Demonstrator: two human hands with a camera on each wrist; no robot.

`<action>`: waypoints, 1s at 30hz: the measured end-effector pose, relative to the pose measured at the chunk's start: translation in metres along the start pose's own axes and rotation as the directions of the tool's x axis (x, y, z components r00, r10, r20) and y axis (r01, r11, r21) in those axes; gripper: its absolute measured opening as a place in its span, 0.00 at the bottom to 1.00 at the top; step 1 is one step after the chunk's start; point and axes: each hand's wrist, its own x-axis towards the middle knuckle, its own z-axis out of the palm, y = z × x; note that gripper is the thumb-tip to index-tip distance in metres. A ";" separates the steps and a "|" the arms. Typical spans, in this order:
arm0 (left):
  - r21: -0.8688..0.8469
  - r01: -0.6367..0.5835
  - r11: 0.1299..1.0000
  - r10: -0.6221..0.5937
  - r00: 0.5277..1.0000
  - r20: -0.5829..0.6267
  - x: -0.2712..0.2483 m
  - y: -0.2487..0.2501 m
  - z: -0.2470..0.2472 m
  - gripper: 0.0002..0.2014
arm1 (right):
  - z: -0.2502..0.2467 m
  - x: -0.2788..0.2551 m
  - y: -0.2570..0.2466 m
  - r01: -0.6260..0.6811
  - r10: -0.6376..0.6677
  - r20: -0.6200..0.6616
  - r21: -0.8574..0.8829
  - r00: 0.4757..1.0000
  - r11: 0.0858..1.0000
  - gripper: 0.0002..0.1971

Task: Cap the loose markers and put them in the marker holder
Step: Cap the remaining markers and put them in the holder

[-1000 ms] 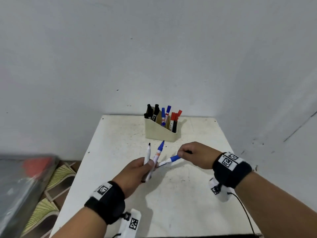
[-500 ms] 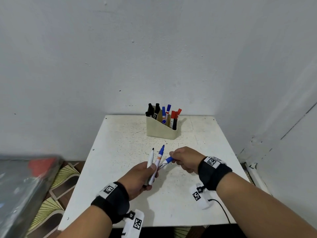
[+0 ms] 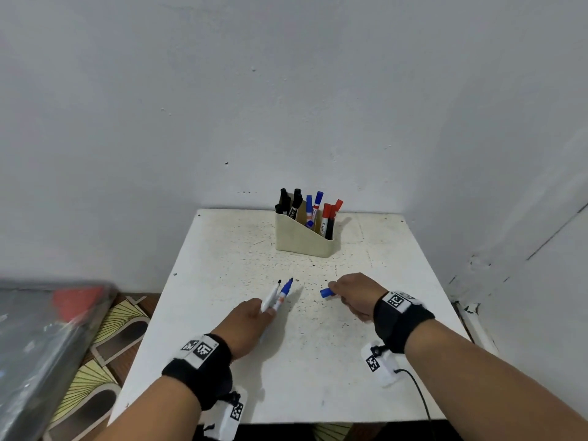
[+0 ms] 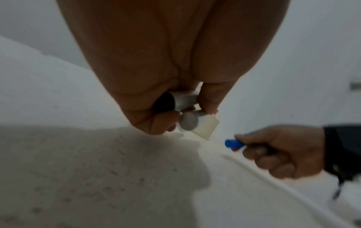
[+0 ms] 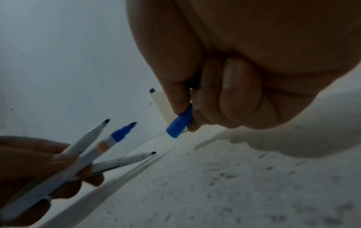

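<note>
Currently, from my remote station, I log both hands low over the white speckled square table (image 3: 222,361), near its middle. My left hand (image 3: 246,323) is curled round a fan of uncapped markers: a white-barrelled marker with a black tip (image 3: 271,297), a white marker with an orange band and a blue nib section (image 3: 284,292), and, seen only from the right wrist camera, a third white marker with a dark tip (image 5: 129,159) splayed out lower than the other two. All three point away from me, tips in the air toward the far edge of the table. From the left wrist camera I can make out only two round butt ends under the curled fingers (image 4: 210,98). My right hand (image 3: 356,294) sits beside the left one, apart from it, with a clear gap of tabletop between; thumb and forefinger are clamped on a small blue plastic marker cap (image 3: 326,293), its open end facing the markers, while the other fingers are folded into the palm. Cap and blue nib are not touching. At the far edge, by the wall, stands the cream plastic marker holder with a slanted front (image 3: 302,238), loaded with upright capped markers: black ones (image 3: 291,202) to the left, blue ones (image 3: 313,206) in the middle, red ones (image 3: 331,214) on the right. On the floor left of the table I note a patterned mat with yellow fan shapes (image 3: 95,361).
</note>
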 end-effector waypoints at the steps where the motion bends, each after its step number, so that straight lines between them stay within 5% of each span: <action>1: 0.142 -0.020 0.990 0.025 0.999 -0.036 0.004 0.002 0.003 0.19 | 0.006 0.001 0.002 0.021 -0.021 0.004 -0.011 1.000 1.000 0.14; 7: 0.355 -0.040 0.934 0.085 0.990 -0.111 0.014 -0.010 0.015 0.28 | 0.019 0.010 0.018 0.119 -0.133 -0.062 -0.196 0.989 0.973 0.12; 12: 0.417 0.009 0.909 0.050 0.990 -0.130 0.014 -0.009 0.012 0.13 | 0.022 0.013 0.029 0.199 -0.242 -0.102 -0.312 0.965 0.929 0.09; 17: 0.464 0.084 0.882 -0.021 0.990 -0.139 0.013 -0.008 0.010 0.11 | 0.022 0.014 0.032 0.206 -0.262 -0.114 -0.362 0.958 0.909 0.10; 22: 0.480 0.087 0.873 -0.031 0.992 -0.123 0.009 -0.003 0.013 0.18 | 0.021 0.011 0.031 0.192 -0.246 -0.115 -0.354 0.962 0.915 0.12; 24: 0.486 0.076 0.871 -0.013 0.991 -0.130 0.007 -0.003 0.014 0.19 | 0.020 0.010 0.029 0.163 -0.198 -0.100 -0.284 0.975 0.945 0.11; 26: 0.475 0.068 0.877 -0.004 0.991 -0.134 0.005 -0.001 0.015 0.19 | 0.018 0.008 0.028 0.068 -0.069 -0.060 -0.030 0.996 0.997 0.09; 30: 0.458 0.076 0.886 -0.005 0.988 -0.153 -0.002 0.002 0.016 0.19 | 0.004 0.000 0.032 -0.078 0.102 -0.027 0.461 0.994 0.884 0.04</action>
